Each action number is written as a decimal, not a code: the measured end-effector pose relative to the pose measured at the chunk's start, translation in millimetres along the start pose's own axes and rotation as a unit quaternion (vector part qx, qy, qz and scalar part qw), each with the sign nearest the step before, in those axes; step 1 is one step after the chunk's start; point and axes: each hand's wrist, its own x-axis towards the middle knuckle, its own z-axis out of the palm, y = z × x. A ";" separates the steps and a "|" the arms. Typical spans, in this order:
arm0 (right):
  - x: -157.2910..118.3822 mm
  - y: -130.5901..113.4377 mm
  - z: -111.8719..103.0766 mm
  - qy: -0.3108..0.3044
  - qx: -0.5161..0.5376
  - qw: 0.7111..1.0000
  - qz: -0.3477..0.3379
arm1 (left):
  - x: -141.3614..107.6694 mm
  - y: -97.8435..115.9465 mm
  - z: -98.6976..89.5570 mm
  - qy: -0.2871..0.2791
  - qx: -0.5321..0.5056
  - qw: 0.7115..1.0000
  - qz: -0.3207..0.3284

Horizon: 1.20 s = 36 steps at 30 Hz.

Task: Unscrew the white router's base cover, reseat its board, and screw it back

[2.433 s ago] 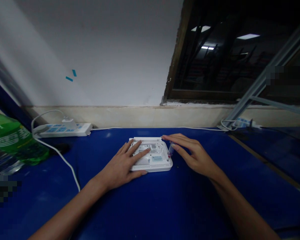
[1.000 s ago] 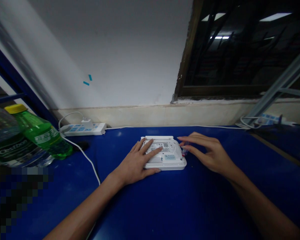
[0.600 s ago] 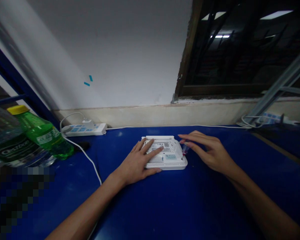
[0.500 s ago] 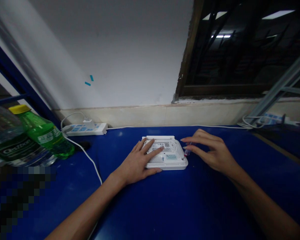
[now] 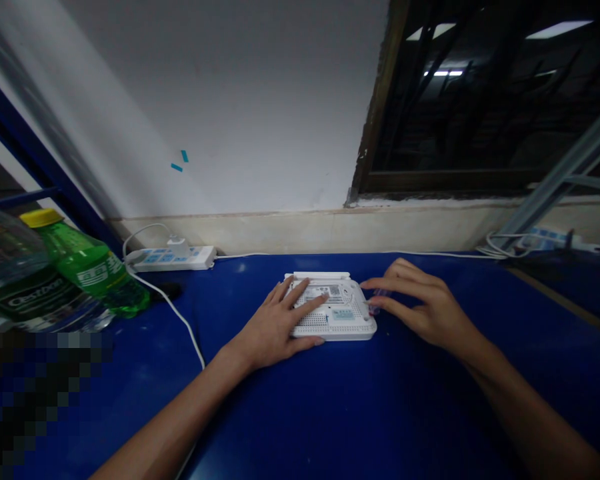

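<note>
A white router [image 5: 350, 328] lies on the blue tabletop with its vented, labelled side facing up. My left hand [image 5: 280, 320] rests over its left part, fingers spread flat and the thumb along the near edge. At the router's right edge, my right hand [image 5: 420, 300] pinches a small see-through piece with a purple-red tint [image 5: 379, 300] between thumb and index finger. Its exact kind is too blurred and covered to make out.
On the left stand a green bottle with a yellow cap [image 5: 90, 267] and a big clear bottle [image 5: 15, 267]. A white power strip [image 5: 195, 257] with a plugged-in cable [image 5: 183, 320] lies by the wall. Another strip [image 5: 550, 239] sits at the far right.
The small see-through piece has turned from a slant toward the router's near right corner and now sits more between my right fingertips. My left hand has stayed put.
</note>
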 end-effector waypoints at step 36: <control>-0.1 0.3 -1.5 -0.026 0.094 0.994 0.043 | 0.7 -3.2 3.5 0.002 0.020 1.000 0.007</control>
